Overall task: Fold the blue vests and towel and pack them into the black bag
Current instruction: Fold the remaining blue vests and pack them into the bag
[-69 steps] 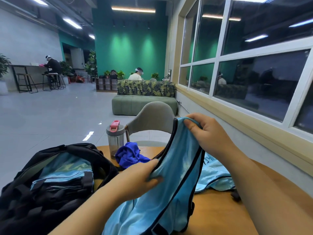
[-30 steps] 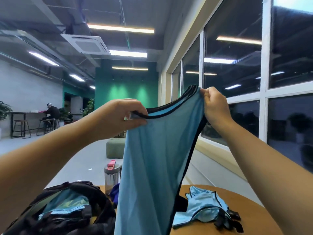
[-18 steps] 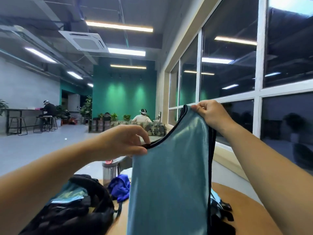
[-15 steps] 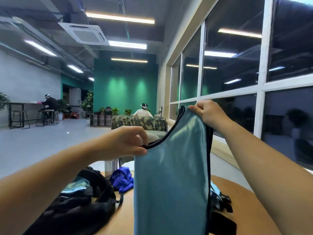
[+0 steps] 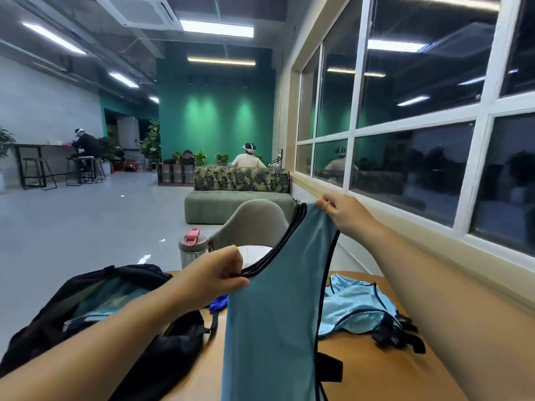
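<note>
Blue vest (image 5: 272, 319) above wooden table (image 5: 376, 369)

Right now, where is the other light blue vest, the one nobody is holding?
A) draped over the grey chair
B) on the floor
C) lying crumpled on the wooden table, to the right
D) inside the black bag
C: the loose vest lies crumpled on the wooden table, right of the held vest.
</note>
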Action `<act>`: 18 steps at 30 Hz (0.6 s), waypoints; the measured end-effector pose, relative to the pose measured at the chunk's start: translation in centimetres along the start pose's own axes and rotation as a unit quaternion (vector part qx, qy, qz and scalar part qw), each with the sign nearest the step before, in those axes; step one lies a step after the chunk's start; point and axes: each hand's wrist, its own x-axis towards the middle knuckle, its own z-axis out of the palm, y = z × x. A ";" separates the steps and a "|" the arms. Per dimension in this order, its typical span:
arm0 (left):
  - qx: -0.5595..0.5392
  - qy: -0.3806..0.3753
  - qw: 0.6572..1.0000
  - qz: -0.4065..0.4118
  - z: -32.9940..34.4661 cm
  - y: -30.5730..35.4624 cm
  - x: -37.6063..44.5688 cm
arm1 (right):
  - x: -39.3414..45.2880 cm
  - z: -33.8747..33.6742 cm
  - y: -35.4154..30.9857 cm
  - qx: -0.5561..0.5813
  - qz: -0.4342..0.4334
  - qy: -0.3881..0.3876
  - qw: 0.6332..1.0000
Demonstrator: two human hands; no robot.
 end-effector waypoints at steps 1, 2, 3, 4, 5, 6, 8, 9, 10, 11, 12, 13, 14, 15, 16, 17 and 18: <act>-0.017 0.010 1.000 -0.011 0.6 -1.0 0.5 | 0.6 1.0 0.5 0.006 0.003 0.004 1.000; -0.034 0.020 0.999 -0.025 1.2 -2.0 1.0 | 1.2 2.0 1.2 0.010 0.007 0.007 1.000; -0.048 0.033 0.997 -0.042 1.7 -2.9 1.4 | 1.8 2.9 1.8 0.011 0.011 0.009 1.000; -0.060 0.045 0.995 -0.061 2.2 -3.7 1.7 | 2.2 3.7 2.3 0.009 0.011 0.010 1.000; -0.070 0.053 0.993 -0.076 2.6 -4.5 2.2 | 2.6 4.3 2.7 0.005 0.011 0.009 1.000; -0.077 0.059 0.992 -0.086 3.0 -5.5 2.7 | 3.2 5.1 3.2 0.002 0.013 0.008 1.000; -0.075 0.067 0.991 -0.085 3.6 -7.1 3.7 | 4.3 6.2 4.0 0.001 0.014 0.000 1.000; -0.067 0.066 0.993 -0.077 3.9 -7.8 4.1 | 4.8 6.9 4.3 0.003 0.014 -0.005 1.000; -0.059 0.060 0.994 -0.069 4.3 -8.5 4.6 | 5.3 7.6 4.6 0.003 0.015 -0.011 1.000; -0.052 0.055 0.995 -0.067 4.8 -9.3 5.1 | 5.9 8.3 4.9 0.004 0.019 -0.016 1.000; -0.048 0.046 0.995 -0.074 5.5 -10.1 5.4 | 6.4 9.2 5.2 0.005 0.025 -0.019 0.999; -0.046 0.034 0.994 -0.089 6.2 -11.0 5.8 | 7.0 10.3 5.7 0.008 0.034 -0.021 0.999; -0.044 0.020 0.993 -0.108 6.8 -11.7 5.9 | 7.2 11.1 6.0 0.012 0.043 -0.023 0.999; -0.042 0.001 0.991 -0.131 7.6 -12.7 6.0 | 7.4 12.0 6.4 0.023 0.051 -0.027 0.998; -0.039 -0.016 0.987 -0.153 8.4 -13.8 6.2 | 7.7 13.1 6.8 0.034 0.060 -0.031 0.997; -0.043 -0.028 0.984 -0.168 9.3 -14.7 6.3 | 7.9 14.2 7.3 0.043 0.067 -0.035 0.996; -0.053 -0.033 0.982 -0.181 10.1 -15.5 6.3 | 8.0 15.2 7.7 0.049 0.074 -0.039 0.995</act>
